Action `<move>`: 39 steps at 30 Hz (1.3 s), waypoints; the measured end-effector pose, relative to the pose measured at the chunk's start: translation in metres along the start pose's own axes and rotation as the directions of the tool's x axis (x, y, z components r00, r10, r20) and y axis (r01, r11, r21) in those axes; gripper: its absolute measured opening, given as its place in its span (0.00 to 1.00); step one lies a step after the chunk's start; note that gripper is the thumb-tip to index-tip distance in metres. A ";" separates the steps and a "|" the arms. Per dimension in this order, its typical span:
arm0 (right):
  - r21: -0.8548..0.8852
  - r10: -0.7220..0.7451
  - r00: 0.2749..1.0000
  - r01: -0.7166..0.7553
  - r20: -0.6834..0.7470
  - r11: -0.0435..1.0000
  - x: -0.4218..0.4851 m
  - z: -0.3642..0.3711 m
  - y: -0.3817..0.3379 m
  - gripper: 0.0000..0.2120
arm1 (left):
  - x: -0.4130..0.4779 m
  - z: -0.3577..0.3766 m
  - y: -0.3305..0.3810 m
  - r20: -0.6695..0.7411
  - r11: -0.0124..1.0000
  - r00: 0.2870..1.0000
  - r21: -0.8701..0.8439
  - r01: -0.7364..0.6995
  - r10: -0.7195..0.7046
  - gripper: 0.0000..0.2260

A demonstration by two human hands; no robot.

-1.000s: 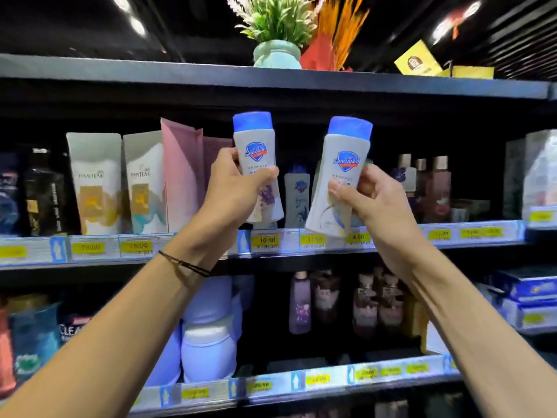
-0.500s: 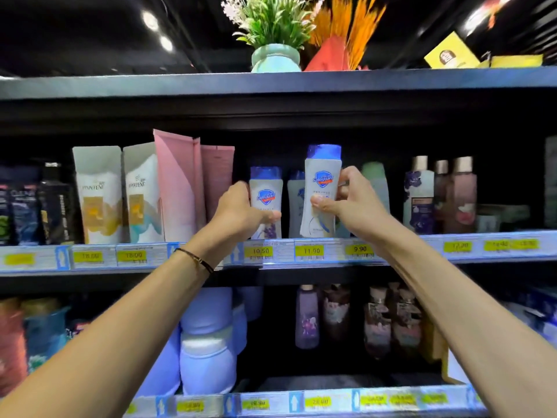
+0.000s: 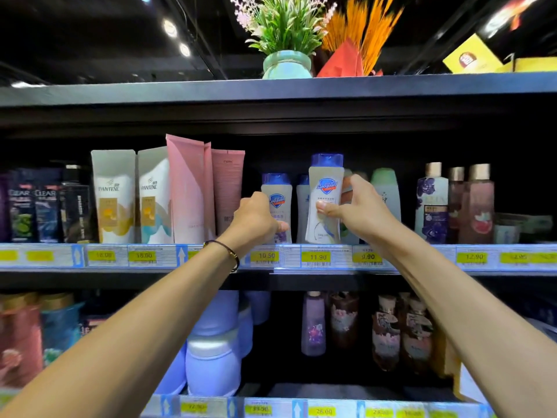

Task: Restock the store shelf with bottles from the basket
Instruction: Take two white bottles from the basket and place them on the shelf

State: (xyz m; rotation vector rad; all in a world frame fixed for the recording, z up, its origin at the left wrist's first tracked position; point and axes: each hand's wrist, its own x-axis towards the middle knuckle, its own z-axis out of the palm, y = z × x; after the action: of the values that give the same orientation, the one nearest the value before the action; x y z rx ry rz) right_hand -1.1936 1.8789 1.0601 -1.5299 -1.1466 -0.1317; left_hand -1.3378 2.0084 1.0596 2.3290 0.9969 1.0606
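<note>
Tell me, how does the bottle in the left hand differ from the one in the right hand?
The left bottle shows purple print low on its label; the right bottle shows a blue swirl. The left bottle stands upright and looks farther back; the right bottle leans slightly, nearer the shelf edge. Both are white with blue caps and a Safeguard shield.

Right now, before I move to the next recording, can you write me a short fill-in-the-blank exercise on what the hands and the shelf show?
The left hand grips a first bottle that has a ___ cap.
The right hand holds a second bottle above the price tag that reads ___.
On the top shelf, the plant stands in a pale ___ pot.
Missing words: blue; 11.90; green.
</note>
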 end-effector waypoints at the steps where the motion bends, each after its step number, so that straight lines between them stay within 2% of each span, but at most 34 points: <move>1: -0.018 0.003 1.000 -0.003 0.000 1.000 0.001 0.001 -0.001 0.19 | 0.001 0.001 0.000 -0.002 1.000 1.000 0.000 0.001 -0.001 0.21; 7: -0.105 0.037 0.999 -0.035 0.018 0.994 0.011 0.011 0.000 0.18 | 0.001 0.003 -0.002 0.023 1.000 1.000 -0.005 -0.010 0.010 0.20; 9: -0.129 0.045 0.999 -0.043 0.018 0.991 0.012 0.013 0.001 0.16 | -0.002 -0.001 -0.005 0.014 0.997 0.999 0.062 -0.036 0.035 0.19; 11: -0.148 0.058 0.998 -0.054 0.024 0.988 0.014 0.015 0.003 0.16 | -0.011 -0.007 -0.010 -0.070 0.960 0.990 0.260 -0.101 0.123 0.15; 13: -0.168 0.074 0.997 -0.068 0.030 0.983 0.017 0.017 0.004 0.17 | -0.023 -0.011 -0.021 -0.162 0.885 0.950 0.432 -0.175 0.266 0.14; 16: -0.205 0.097 0.994 -0.085 0.050 0.975 0.022 0.020 0.008 0.18 | -0.041 -0.008 -0.046 -0.217 0.786 0.861 0.550 -0.281 0.460 0.14; 19: -0.198 0.104 0.989 -0.081 0.105 0.977 0.023 0.022 0.011 0.16 | -0.053 -0.002 -0.065 -0.226 0.695 0.802 0.655 -0.295 0.553 0.16; 22: -0.209 0.090 0.989 -0.063 0.118 0.976 0.022 0.024 0.011 0.14 | -0.059 0.005 -0.073 -0.244 0.662 0.772 0.694 -0.284 0.587 0.17; 27: -0.265 0.052 0.989 -0.014 0.138 0.964 0.012 0.024 0.005 0.12 | -0.057 0.012 -0.076 -0.325 0.683 0.733 0.685 -0.254 0.598 0.17; 31: -0.335 0.051 0.985 0.006 0.163 0.942 0.005 0.018 0.000 0.11 | -0.058 0.011 -0.077 -0.316 0.676 0.738 0.693 -0.249 0.596 0.19; 33: -0.445 0.035 0.991 0.027 0.130 0.895 -0.002 0.012 -0.004 0.13 | -0.059 0.010 -0.078 -0.309 0.670 0.739 0.698 -0.252 0.599 0.19; 36: -0.639 -0.104 0.993 0.115 0.055 0.760 -0.015 0.005 -0.006 0.16 | -0.059 0.008 -0.077 -0.283 0.668 0.757 0.698 -0.258 0.589 0.17; 39: -0.687 -0.220 0.973 0.209 0.073 0.696 -0.033 0.001 -0.010 0.13 | -0.061 0.003 -0.075 -0.229 0.679 0.790 0.672 -0.295 0.569 0.14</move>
State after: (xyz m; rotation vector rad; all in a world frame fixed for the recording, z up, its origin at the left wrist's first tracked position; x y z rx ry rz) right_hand -1.2179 1.8599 1.0456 -2.0292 -1.3429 -0.8183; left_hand -1.3971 2.0131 0.9828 3.0657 1.0556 1.7083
